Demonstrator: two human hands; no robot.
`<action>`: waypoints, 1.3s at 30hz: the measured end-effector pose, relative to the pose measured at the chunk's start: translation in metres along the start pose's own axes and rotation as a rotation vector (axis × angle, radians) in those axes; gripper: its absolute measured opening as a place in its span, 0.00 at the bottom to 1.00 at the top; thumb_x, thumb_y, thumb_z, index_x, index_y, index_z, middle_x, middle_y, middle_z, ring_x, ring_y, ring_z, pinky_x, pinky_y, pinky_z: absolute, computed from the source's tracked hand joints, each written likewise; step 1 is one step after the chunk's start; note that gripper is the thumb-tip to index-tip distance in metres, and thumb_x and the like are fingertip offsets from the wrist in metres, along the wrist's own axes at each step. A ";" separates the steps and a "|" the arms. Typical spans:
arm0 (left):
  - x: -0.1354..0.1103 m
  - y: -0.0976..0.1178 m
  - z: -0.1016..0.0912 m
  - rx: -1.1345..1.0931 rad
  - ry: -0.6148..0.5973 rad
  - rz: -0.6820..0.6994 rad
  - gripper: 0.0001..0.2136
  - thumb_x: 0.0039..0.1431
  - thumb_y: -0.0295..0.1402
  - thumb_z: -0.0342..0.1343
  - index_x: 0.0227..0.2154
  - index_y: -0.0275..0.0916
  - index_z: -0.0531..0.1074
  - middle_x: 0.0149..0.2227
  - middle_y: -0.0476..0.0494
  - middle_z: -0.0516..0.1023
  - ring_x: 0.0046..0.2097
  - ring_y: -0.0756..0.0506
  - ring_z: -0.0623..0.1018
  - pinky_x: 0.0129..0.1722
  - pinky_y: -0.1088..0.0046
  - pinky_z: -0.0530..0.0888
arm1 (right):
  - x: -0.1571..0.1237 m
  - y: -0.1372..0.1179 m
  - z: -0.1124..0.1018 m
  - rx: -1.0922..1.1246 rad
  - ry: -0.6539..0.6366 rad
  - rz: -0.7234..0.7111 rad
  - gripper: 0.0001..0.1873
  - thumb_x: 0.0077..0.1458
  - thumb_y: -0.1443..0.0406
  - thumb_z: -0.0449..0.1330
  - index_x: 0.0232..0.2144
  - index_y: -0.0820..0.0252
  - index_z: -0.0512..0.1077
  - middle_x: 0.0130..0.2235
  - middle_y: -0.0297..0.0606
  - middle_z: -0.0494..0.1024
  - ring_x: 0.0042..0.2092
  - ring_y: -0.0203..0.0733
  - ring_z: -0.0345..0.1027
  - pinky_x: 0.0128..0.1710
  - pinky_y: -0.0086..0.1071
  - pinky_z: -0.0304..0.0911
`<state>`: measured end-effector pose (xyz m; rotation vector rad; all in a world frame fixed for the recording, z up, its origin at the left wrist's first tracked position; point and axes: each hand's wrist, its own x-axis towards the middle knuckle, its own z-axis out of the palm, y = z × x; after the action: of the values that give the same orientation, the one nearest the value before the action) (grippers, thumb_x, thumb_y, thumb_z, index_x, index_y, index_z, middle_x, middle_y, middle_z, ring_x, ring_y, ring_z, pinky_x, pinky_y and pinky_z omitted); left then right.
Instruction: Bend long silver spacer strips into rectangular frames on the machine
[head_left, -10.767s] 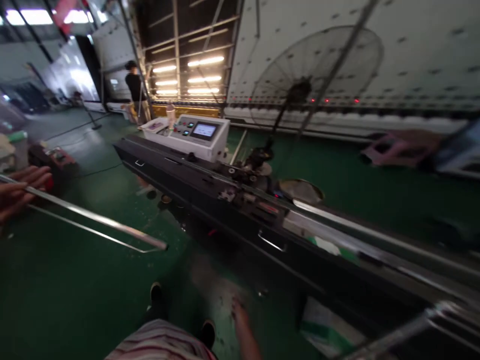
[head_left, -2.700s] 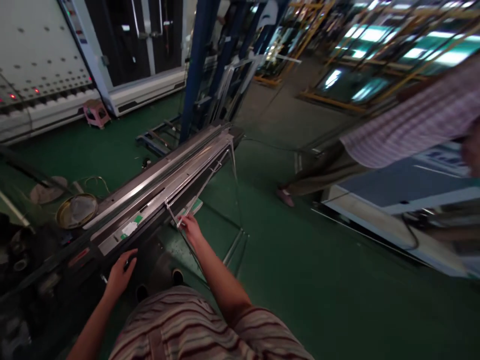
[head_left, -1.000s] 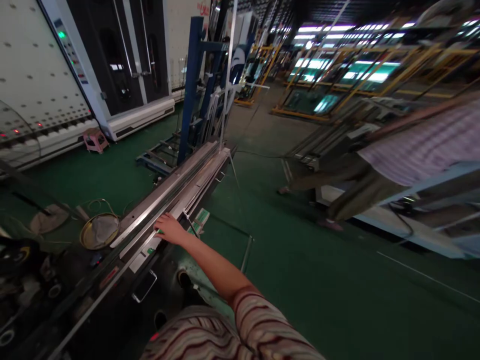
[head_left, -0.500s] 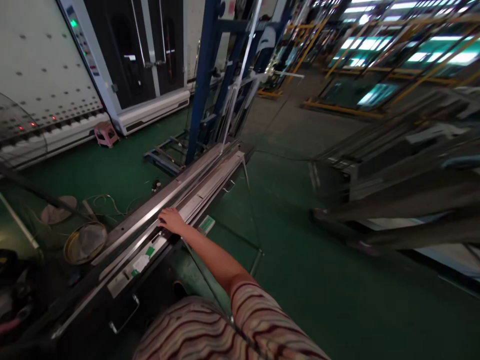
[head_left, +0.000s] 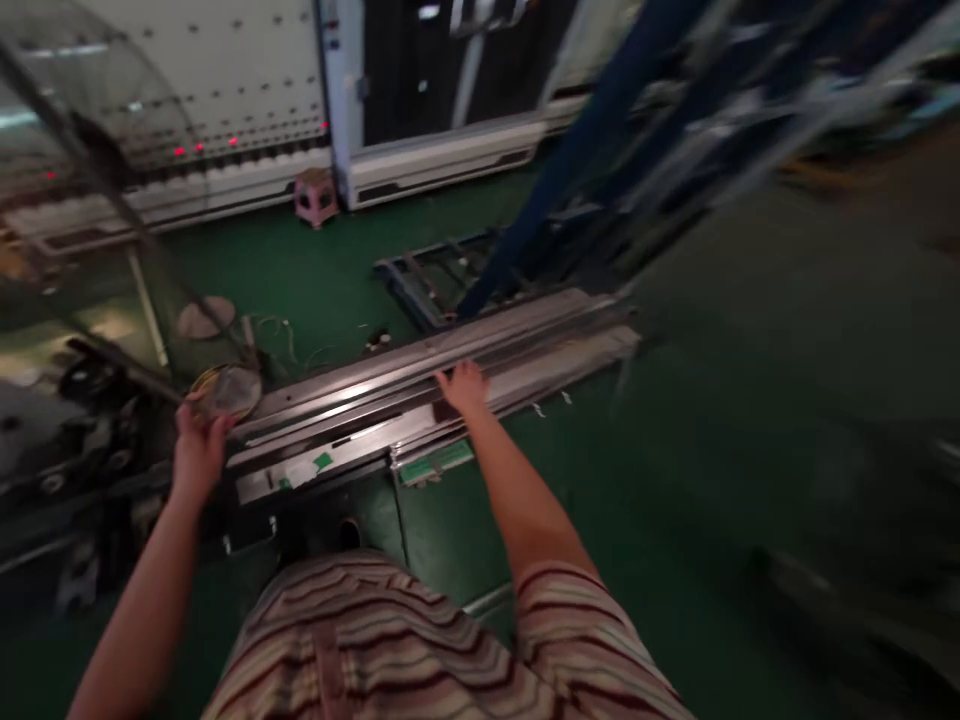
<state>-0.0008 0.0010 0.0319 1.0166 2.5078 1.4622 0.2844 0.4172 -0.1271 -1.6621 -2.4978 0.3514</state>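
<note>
— What is the right hand (head_left: 465, 385) doing?

— It lies on the long metal rail (head_left: 420, 385) of the machine, palm down, fingers spread forward over the bright strips. It looks flat and loose rather than clamped, though the picture is blurred and I cannot tell whether the fingertips hook round anything.

— And the left hand (head_left: 196, 445)?

— It is at the left end of the same rail, just below a round brass-coloured dish (head_left: 225, 390). The fingers curl upward and the thumb stands apart, so the grip is part-way closed. It seems to touch the rail end or the dish's edge; which of the two, I cannot tell.

— Where does the rail run?

— Slantwise across the view, from the dark machine parts (head_left: 82, 430) at the left up toward the blue posts (head_left: 570, 170) at the right. A green label (head_left: 322, 461) sits on its near face, between the two hands.

— What else is about?

— Green floor (head_left: 675, 480) all around, a small pink stool (head_left: 315, 195) well behind the rail by the white wall panel (head_left: 225, 80), and the person's striped shirt (head_left: 420, 640) at the bottom.
</note>
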 end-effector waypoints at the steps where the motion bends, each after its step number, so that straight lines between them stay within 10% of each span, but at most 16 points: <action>1: 0.004 -0.006 0.010 -0.008 -0.017 -0.001 0.26 0.62 0.42 0.54 0.60 0.38 0.57 0.38 0.38 0.80 0.40 0.40 0.82 0.41 0.63 0.76 | 0.008 0.006 0.005 -0.017 -0.016 0.003 0.41 0.67 0.48 0.39 0.67 0.76 0.52 0.70 0.65 0.49 0.70 0.62 0.40 0.66 0.63 0.40; 9: 0.013 -0.021 0.066 -0.138 -0.056 0.070 0.21 0.67 0.36 0.47 0.60 0.37 0.56 0.39 0.39 0.76 0.44 0.43 0.81 0.43 0.68 0.75 | 0.046 0.033 0.019 -0.118 -0.056 0.015 0.38 0.67 0.50 0.36 0.66 0.72 0.57 0.67 0.66 0.56 0.68 0.61 0.47 0.61 0.64 0.51; 14: 0.004 -0.047 0.059 -0.097 -0.033 0.032 0.19 0.68 0.33 0.47 0.59 0.37 0.57 0.39 0.39 0.77 0.44 0.43 0.80 0.46 0.67 0.73 | 0.049 0.025 0.022 -0.197 -0.071 0.006 0.34 0.67 0.51 0.39 0.58 0.68 0.70 0.56 0.64 0.70 0.59 0.60 0.62 0.55 0.58 0.58; 39: -0.009 -0.297 -0.306 0.109 0.192 -0.122 0.17 0.68 0.34 0.45 0.57 0.35 0.56 0.38 0.38 0.79 0.43 0.41 0.81 0.44 0.65 0.74 | -0.199 -0.350 0.119 -0.423 0.063 -0.320 0.39 0.64 0.46 0.45 0.34 0.79 0.79 0.31 0.62 0.78 0.39 0.60 0.75 0.44 0.45 0.59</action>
<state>-0.2572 -0.3322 -0.0399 0.7531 2.7549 1.4666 0.0224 0.0901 -0.1462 -1.3154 -2.8669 -0.2759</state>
